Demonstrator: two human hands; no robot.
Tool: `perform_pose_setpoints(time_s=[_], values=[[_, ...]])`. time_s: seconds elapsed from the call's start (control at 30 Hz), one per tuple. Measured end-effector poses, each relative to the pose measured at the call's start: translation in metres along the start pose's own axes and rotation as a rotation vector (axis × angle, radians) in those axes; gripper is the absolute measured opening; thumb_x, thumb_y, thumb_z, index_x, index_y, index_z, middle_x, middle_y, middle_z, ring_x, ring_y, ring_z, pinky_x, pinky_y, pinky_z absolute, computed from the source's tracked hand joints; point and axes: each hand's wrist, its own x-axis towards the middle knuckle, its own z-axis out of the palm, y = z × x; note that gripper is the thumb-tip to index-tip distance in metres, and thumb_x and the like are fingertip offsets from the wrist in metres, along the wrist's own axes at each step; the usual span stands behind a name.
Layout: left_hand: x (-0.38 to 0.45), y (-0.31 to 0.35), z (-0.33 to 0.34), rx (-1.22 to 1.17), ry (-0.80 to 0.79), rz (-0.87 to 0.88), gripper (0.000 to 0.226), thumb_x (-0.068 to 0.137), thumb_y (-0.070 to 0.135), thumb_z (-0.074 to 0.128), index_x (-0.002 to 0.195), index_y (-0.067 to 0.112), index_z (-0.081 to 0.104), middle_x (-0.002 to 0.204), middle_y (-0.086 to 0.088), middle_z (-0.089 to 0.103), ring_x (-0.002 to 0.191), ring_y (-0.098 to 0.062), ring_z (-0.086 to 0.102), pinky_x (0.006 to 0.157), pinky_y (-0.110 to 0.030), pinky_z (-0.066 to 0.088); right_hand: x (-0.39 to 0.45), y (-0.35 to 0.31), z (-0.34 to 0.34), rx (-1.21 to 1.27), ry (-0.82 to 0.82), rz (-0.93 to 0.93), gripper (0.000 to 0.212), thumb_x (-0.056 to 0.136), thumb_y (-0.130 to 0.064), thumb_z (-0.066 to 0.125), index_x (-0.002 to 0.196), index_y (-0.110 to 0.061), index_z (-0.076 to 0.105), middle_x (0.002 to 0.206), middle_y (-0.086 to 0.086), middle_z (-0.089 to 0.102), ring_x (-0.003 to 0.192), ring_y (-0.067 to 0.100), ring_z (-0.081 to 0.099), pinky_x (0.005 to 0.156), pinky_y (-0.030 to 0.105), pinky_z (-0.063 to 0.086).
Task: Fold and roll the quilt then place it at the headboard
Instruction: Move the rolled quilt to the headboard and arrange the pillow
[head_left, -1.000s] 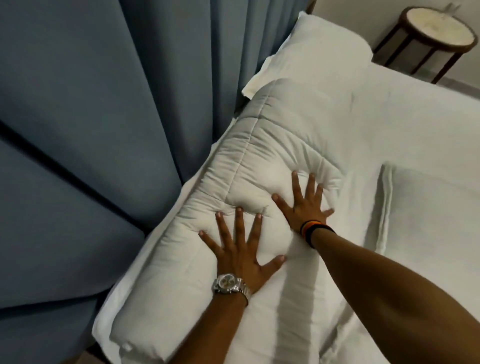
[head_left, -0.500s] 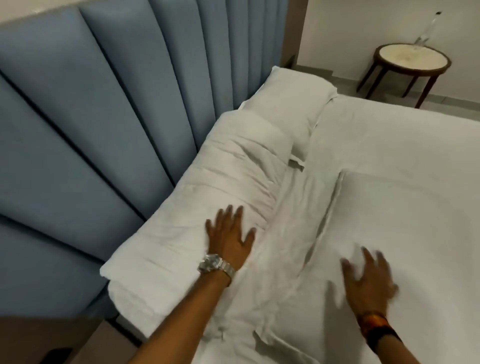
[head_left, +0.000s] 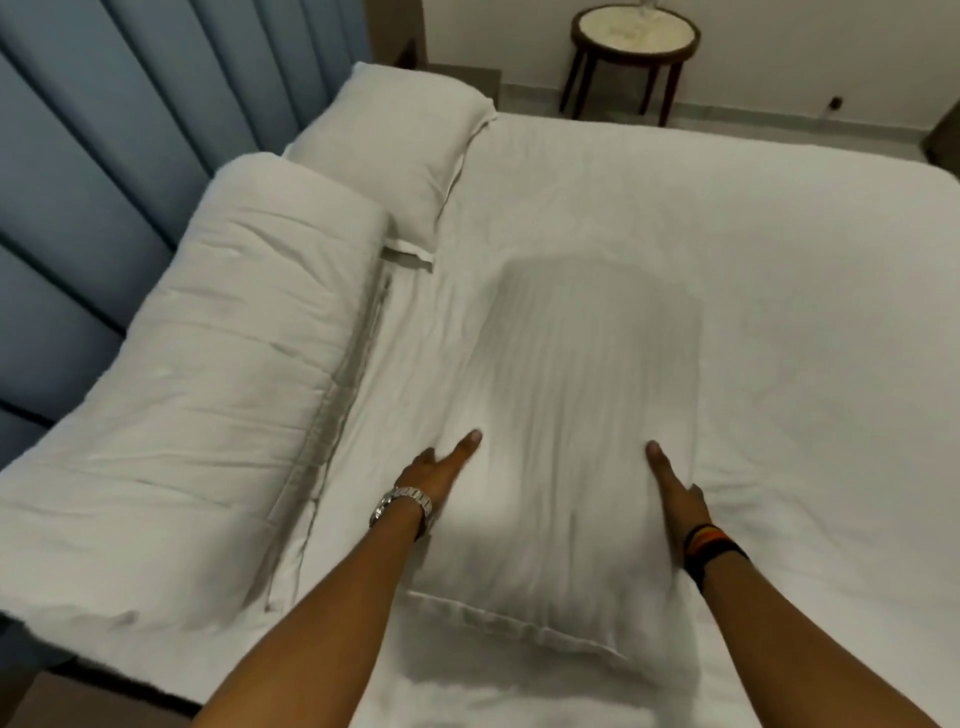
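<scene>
Where the blue padded headboard (head_left: 93, 171) rises along the left edge of the view, the rolled white quilt (head_left: 208, 395) lies lengthwise against its foot, a thick creased bundle running from the near corner of the bed (head_left: 779, 312) toward the far end. Just beyond the quilt's far end, a white pillow (head_left: 400, 145) rests flat against the headboard too, its near corner almost touching the roll. Next to the quilt's right side, a strip of wrinkled white sheet separates it from a second white pillow (head_left: 571, 441), which lies out on the middle of the mattress with its flanged hem toward the camera. At that pillow's left edge sits the left hand (head_left: 436, 473), a metal wristwatch (head_left: 400, 506) on its wrist; its index finger lies straight on the pillow's top while the other fingers are tucked under the edge, so it grips the pillow's side. Across the pillow, the right hand (head_left: 675, 488) does the same on the right edge, one finger stretched along the top and the rest hidden beneath, with dark and orange wristbands (head_left: 709, 548) around the wrist. Farther right, the sheet spreads smooth to the bed's far side. Beyond the bed, near the wall, stands a small round side table (head_left: 636, 36) with dark legs and a pale top.
</scene>
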Motion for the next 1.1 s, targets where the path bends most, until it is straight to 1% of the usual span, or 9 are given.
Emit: perform_pose_setpoints(time_s=[0.2, 0.47, 0.6, 0.7, 0.8, 0.87, 0.93, 1.0, 1.1], values=[[-0.057, 0.094, -0.022, -0.159, 0.104, 0.340, 0.129, 0.048, 0.101, 0.064, 0.149, 0.021, 0.054, 0.148, -0.001, 0.060, 0.124, -0.017, 0.062, 0.106, -0.034, 0.049, -0.055, -0.056, 0.007, 0.284, 0.023, -0.322, 0.107, 0.064, -0.068, 0.088, 0.153, -0.022, 0.051, 0.138, -0.005, 0.064, 0.110, 0.015, 0.064, 0.099, 0.023, 0.042], [-0.169, 0.171, -0.183, -0.057, 0.379, 0.863, 0.046, 0.089, 0.063, 0.067, 0.096, 0.018, 0.074, 0.105, 0.003, 0.078, 0.107, -0.021, 0.071, 0.091, -0.030, 0.050, -0.197, -0.139, 0.076, 0.453, -0.112, -0.515, 0.088, 0.080, -0.064, 0.080, 0.153, -0.024, 0.051, 0.132, -0.005, 0.062, 0.110, 0.022, 0.061, 0.101, 0.032, 0.044], [-0.195, 0.126, -0.311, -0.003, 0.533, 0.797, 0.075, 0.083, 0.082, 0.056, 0.113, 0.016, 0.073, 0.114, 0.009, 0.073, 0.106, -0.018, 0.067, 0.089, -0.030, 0.047, -0.271, -0.140, 0.159, 0.476, -0.209, -0.621, 0.092, 0.068, -0.069, 0.086, 0.147, -0.032, 0.058, 0.125, -0.010, 0.072, 0.108, 0.016, 0.070, 0.102, 0.038, 0.053], [-0.179, 0.069, -0.398, 0.116, 0.668, 0.645, 0.091, 0.069, 0.103, 0.039, 0.084, 0.017, 0.067, 0.082, 0.004, 0.073, 0.078, -0.027, 0.068, 0.068, -0.035, 0.048, -0.300, -0.118, 0.235, 0.455, -0.231, -0.701, 0.099, 0.060, -0.074, 0.089, 0.147, -0.037, 0.058, 0.122, -0.021, 0.075, 0.106, 0.000, 0.073, 0.098, 0.024, 0.055], [-0.133, 0.004, -0.459, 0.225, 0.669, 0.447, 0.100, 0.077, 0.099, 0.028, 0.136, 0.026, 0.062, 0.133, -0.006, 0.069, 0.119, -0.034, 0.065, 0.091, -0.039, 0.050, -0.309, -0.083, 0.318, 0.213, -0.272, -0.636, 0.097, 0.067, -0.073, 0.085, 0.149, -0.032, 0.055, 0.129, -0.015, 0.071, 0.119, 0.014, 0.068, 0.105, 0.027, 0.047], [-0.096, -0.039, -0.471, 0.275, 0.541, 0.322, 0.109, 0.080, 0.096, 0.029, 0.165, 0.028, 0.024, 0.164, -0.007, 0.041, 0.146, -0.035, 0.045, 0.116, -0.043, 0.039, -0.304, -0.059, 0.359, 0.013, -0.317, -0.501, 0.092, 0.076, -0.069, 0.079, 0.152, -0.025, 0.052, 0.142, -0.001, 0.065, 0.133, 0.027, 0.060, 0.115, 0.038, 0.044], [-0.064, -0.079, -0.467, 0.388, 0.518, 0.248, 0.108, 0.081, 0.094, 0.022, 0.167, 0.033, -0.001, 0.174, -0.009, 0.017, 0.156, -0.035, 0.026, 0.126, -0.047, 0.023, -0.305, -0.042, 0.388, -0.155, -0.259, -0.451, 0.106, 0.079, -0.077, 0.070, 0.162, -0.021, 0.036, 0.162, 0.010, 0.046, 0.148, 0.034, 0.044, 0.123, 0.048, 0.035], [-0.040, -0.105, -0.453, 0.399, 0.597, 0.303, 0.104, 0.080, 0.095, 0.009, 0.165, 0.039, -0.008, 0.175, -0.006, 0.006, 0.159, -0.031, 0.014, 0.129, -0.047, 0.012, -0.306, -0.041, 0.409, -0.274, -0.128, -0.628, 0.119, 0.076, -0.092, 0.054, 0.168, -0.035, 0.007, 0.176, 0.006, 0.013, 0.160, 0.033, 0.019, 0.127, 0.056, 0.022], [-0.024, -0.102, -0.446, 0.303, 0.587, 0.423, 0.096, 0.084, 0.091, 0.003, 0.165, 0.040, -0.010, 0.175, -0.007, 0.005, 0.160, -0.030, 0.013, 0.129, -0.045, 0.008, -0.296, -0.055, 0.432, -0.636, -0.107, -0.987, 0.096, 0.083, -0.094, 0.033, 0.160, -0.057, -0.012, 0.173, -0.016, -0.023, 0.160, 0.014, -0.017, 0.123, 0.063, -0.003]])
